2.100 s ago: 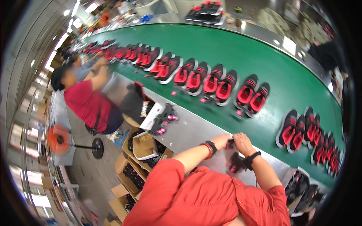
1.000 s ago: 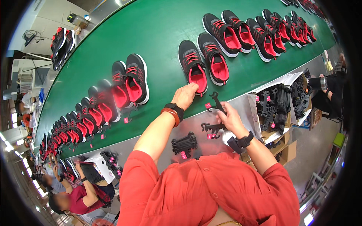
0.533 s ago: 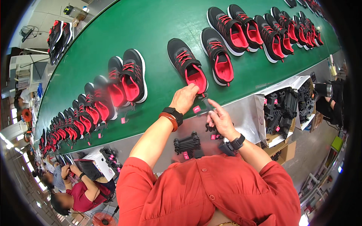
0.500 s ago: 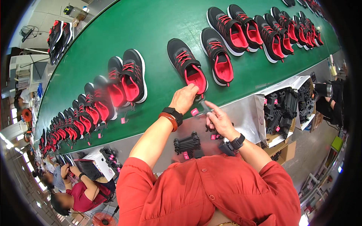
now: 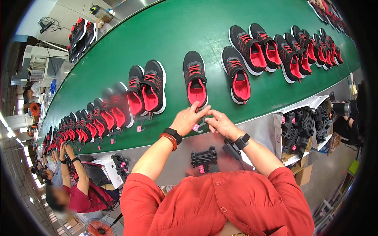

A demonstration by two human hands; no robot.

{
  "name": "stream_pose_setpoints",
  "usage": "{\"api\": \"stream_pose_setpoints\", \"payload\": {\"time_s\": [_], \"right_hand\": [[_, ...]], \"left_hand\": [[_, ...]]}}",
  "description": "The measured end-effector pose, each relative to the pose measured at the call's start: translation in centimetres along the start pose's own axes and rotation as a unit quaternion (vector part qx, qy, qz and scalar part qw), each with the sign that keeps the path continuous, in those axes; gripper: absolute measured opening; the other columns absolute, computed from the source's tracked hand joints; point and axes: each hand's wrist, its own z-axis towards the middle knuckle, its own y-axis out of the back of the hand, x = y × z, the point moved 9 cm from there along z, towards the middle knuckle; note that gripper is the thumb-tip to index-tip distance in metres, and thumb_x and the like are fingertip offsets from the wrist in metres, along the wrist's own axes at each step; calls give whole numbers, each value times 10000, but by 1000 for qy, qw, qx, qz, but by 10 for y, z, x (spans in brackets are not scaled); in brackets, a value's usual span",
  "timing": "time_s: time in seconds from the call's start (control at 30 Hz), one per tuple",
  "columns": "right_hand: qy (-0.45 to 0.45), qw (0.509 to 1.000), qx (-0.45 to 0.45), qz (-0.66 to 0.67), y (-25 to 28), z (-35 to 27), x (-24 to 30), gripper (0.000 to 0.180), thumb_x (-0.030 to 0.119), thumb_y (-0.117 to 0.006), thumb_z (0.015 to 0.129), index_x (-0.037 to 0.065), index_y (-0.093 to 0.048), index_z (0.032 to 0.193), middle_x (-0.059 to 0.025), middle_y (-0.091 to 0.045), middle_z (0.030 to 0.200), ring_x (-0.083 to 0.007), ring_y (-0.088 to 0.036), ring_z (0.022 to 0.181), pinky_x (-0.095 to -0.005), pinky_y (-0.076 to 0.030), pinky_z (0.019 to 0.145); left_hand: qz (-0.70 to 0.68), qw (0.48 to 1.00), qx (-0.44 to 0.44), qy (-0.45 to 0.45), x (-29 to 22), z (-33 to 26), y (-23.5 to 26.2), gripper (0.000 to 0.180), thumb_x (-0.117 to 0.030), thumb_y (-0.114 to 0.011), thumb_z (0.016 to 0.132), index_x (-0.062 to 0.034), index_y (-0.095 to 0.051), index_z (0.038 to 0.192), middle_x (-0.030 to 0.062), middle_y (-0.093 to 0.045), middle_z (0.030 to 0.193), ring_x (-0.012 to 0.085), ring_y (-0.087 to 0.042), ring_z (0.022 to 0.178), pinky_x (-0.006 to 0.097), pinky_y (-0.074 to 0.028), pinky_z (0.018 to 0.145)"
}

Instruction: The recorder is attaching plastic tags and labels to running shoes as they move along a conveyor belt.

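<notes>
Off to my left in the workroom is a co-worker's dark red shirt (image 5: 87, 198), and before me runs the green table (image 5: 177, 39), edged by a steel ledge (image 5: 260, 131) bearing a stack of black hangers (image 5: 204, 158). On the green, heel toward me, is a black shoe (image 5: 194, 80) with red laces, pinkish-red lining and white sole. My left hand (image 5: 186, 121) reaches its heel and my right hand (image 5: 223, 125) curls close beside, fingers nearly together, but I cannot tell which pinches the hook (image 5: 200, 130) with the pink tag (image 5: 195, 127).
</notes>
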Motion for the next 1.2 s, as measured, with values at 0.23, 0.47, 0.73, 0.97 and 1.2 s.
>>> {"api": "stream_pose_setpoints", "payload": {"time_s": [0.23, 0.47, 0.73, 0.97, 1.2], "right_hand": [[323, 797, -212, -464, 39, -38, 122, 267, 145, -598, 885, 22, -527, 1110, -175, -564, 1076, -383, -600, 928, -446, -506, 784], [244, 690, -90, -675, 101, -34, 82, 184, 75, -648, 766, 46, -585, 936, -121, -592, 1049, -347, -582, 858, -439, -493, 781], [280, 620, -97, -726, 13, -10, 103, 242, 307, -729, 750, 124, -598, 838, -53, -586, 761, -255, -563, 789, -390, -429, 690], [285, 567, -87, -768, -9, 2, 98, 181, 290, -720, 738, 148, -618, 783, -44, -586, 733, -236, -563, 782, -371, -404, 690], [312, 644, -149, -683, -16, 11, 108, 169, 168, -710, 707, 108, -599, 819, -82, -588, 784, -298, -567, 774, -424, -444, 674]], "left_hand": [[7, 997, 27, 69, 14, -3, 0, 289, -134, -616, 836, -135, -568, 1120, 157, -564, 1020, 350, -648, 810, 450, -526, 667], [-20, 987, 51, 154, 12, 6, 6, 504, -3, -489, 833, -182, -504, 1304, 203, -569, 930, 406, -623, 760, 517, -494, 686], [-67, 980, 49, 182, 29, -9, 2, 367, -89, -416, 862, -112, -611, 1172, 251, -610, 948, 424, -623, 810, 507, -492, 745], [-86, 979, 47, 178, 30, -13, 1, 345, -81, -450, 863, -105, -628, 1158, 238, -606, 957, 416, -625, 836, 479, -505, 762], [-182, 970, -118, 106, 31, -37, 40, 292, -57, -553, 854, -86, -624, 1136, 177, -545, 1013, 413, -590, 884, 465, -485, 739]]}}
